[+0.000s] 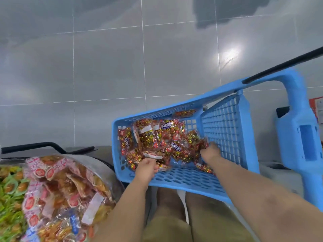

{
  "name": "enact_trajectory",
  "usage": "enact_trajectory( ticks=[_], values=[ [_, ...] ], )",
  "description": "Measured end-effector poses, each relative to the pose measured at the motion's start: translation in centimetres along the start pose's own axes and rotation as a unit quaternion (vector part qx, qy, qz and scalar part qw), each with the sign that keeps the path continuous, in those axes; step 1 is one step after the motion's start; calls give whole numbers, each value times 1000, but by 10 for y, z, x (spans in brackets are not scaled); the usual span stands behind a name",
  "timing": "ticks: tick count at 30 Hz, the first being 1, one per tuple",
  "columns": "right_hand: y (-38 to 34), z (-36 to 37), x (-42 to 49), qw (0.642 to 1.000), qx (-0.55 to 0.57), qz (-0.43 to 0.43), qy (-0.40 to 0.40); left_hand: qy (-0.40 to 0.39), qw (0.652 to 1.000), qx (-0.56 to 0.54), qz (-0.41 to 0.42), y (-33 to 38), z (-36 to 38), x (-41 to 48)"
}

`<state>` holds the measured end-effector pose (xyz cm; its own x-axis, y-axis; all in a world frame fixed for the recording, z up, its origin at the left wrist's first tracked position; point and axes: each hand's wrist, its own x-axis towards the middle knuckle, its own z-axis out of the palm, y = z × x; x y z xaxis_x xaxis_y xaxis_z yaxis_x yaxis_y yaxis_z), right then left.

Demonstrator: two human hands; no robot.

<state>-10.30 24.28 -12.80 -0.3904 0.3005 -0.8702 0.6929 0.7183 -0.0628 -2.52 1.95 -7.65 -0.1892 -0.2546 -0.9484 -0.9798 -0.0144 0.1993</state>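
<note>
Basket (183, 179): blue, tilted, holds snack packets (150, 137).
Left hand (146, 167): fingers curled round some.
Right hand (209, 151): fingers buried among them, grip unclear.

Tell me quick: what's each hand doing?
Left hand: gripping snack packets in the basket.
Right hand: fingers buried in the packets; cannot tell.

snack packets (168, 126): white Chinese characters on a purple patch, blurred, apparently 牛肉粒
pink wrappers (39, 172): round red logos, characters too blurred to read
red notice (317, 109): print illegible
</note>
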Motion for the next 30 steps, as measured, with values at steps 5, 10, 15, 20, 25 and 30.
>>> enact_trajectory(
  ticks=[5, 10, 15, 20, 25, 30],
  values=[
    [11, 17, 28, 1000, -20, 4, -4, -11, 1000, 0, 3, 5, 10, 17],
    [15, 11, 23, 997, -1, -32, 69, -34, 999, 5, -6, 12, 15, 24],
    [6, -18, -16, 975, 137, -166, 57, -58, 998, -24, 26, 28, 14, 20],
    [-21, -42, -51, 875, 449, -93, -153, -167, 983, -27, 78, 54, 10, 5],
    [-44, -38, -54, 828, 454, -100, -314, -336, 921, -190, 52, 69, -5, -3],
    [-57, -27, -36, 847, 336, -125, -394, -268, 947, -172, 49, 63, -11, 5]
  ],
)
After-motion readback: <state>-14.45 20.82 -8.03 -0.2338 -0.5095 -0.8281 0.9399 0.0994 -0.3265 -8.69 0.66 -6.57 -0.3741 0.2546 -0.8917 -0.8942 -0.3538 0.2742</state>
